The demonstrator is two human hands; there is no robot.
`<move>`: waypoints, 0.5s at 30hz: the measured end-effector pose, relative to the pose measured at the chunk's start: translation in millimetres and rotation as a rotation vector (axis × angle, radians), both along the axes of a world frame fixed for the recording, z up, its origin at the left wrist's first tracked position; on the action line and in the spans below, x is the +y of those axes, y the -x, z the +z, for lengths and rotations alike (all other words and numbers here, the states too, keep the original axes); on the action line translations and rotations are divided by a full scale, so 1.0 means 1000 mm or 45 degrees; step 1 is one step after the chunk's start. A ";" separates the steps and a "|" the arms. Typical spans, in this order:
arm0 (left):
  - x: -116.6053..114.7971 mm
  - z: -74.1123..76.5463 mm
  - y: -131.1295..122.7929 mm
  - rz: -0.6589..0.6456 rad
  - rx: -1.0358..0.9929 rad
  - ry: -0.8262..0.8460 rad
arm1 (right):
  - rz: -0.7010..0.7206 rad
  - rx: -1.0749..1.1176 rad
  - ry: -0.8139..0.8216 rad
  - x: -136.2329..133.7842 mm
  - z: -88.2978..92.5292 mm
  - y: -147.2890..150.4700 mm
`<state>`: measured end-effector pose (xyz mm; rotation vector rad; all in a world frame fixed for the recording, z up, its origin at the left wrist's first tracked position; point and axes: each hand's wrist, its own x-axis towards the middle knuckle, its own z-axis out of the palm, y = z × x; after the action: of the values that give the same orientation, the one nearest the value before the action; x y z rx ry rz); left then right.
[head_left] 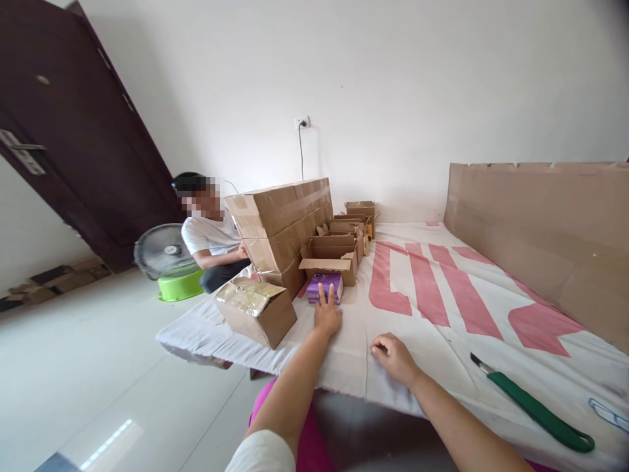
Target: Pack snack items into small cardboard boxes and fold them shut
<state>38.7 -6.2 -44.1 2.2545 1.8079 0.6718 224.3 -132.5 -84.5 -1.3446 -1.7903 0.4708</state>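
My left hand point(328, 317) reaches forward with its fingers spread. Its fingertips are at the near side of a purple pack point(324, 287), which looks like a pack of tissues. Just behind the pack stands an open cardboard box point(328, 254) with its near flap folded outward. My right hand point(394, 356) rests on the cloth-covered table, fingers curled in, and no object shows in it. To the left of my left hand sits a taped carton point(258, 311), slightly turned.
Taped cartons point(280, 229) are stacked behind. Several open boxes point(361, 216) line up toward the wall. A green utility knife point(535, 406), blade out, lies at the right, near a cardboard sheet point(535, 242). Beyond the stack crouches a person point(213, 239) beside a fan point(164, 252).
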 end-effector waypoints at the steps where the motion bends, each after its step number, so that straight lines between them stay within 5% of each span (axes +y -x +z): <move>1: -0.013 -0.004 0.000 -0.062 -0.022 -0.003 | 0.002 0.004 0.008 0.000 -0.001 -0.001; 5: -0.062 -0.001 0.019 -0.366 -0.076 -0.031 | 0.021 0.024 0.038 0.001 -0.003 -0.002; 8: -0.072 0.031 0.061 -0.369 -0.116 -0.273 | 0.042 0.032 0.051 0.001 -0.003 -0.003; 10: -0.061 0.062 0.100 -0.146 -0.116 -0.485 | 0.054 0.036 0.055 0.001 -0.003 -0.002; 13: -0.035 0.104 0.159 0.533 -0.260 -0.501 | 0.058 0.053 0.048 0.000 -0.001 -0.002; 15: -0.024 0.120 0.189 0.676 -0.316 -0.434 | 0.057 0.068 0.043 0.000 0.000 -0.001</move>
<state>-150.1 -30.0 75.5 1.7379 2.3089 1.3733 225.4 -133.0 -84.9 -1.3052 -1.7789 0.5581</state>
